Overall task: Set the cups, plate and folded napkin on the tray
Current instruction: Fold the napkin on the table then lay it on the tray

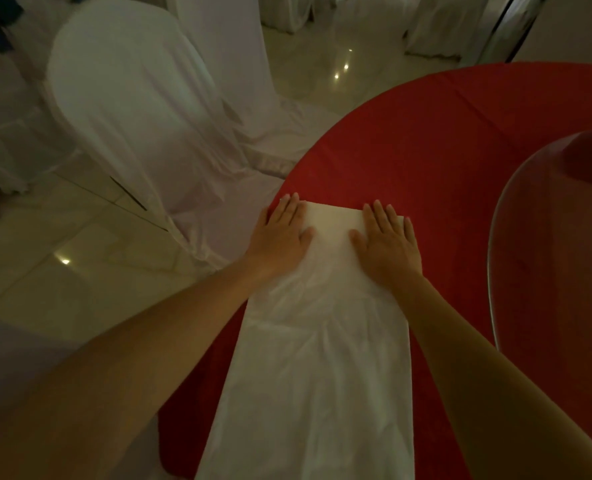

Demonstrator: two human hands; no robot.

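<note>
Right now the napkin point(322, 341) lies as one long white strip on the red tablecloth point(426, 150), its long axis running from 6 o'clock, near your body, up to 12 o'clock, where its far short edge stops just inside the table's rim. Your left hand point(282, 233) presses flat on the far left corner, at about 11 o'clock from the strip's middle, and your right hand point(388, 242) presses flat on the far right corner, at about 1 o'clock. Both palms are down, fingers spread and extended — neither hand grips or pinches anything; they only pin the cloth.

The relation that matters is this: both hands sit at the far end, and the whole free length of the strip trails back towards you at 6 o'clock. So any fold across the strip has to travel along that long axis, far end to near end or the reverse, and the two hands are equally placed for it, one per corner.

The glass turntable point(547, 237) lies at 3 o'clock from your right hand, apart from the napkin's edge. No cups, plate or tray show — I judge the folding comes first, and the tray step is well off. A covered chair point(132, 116) stands at 10 o'clock, clear of the table.
</note>
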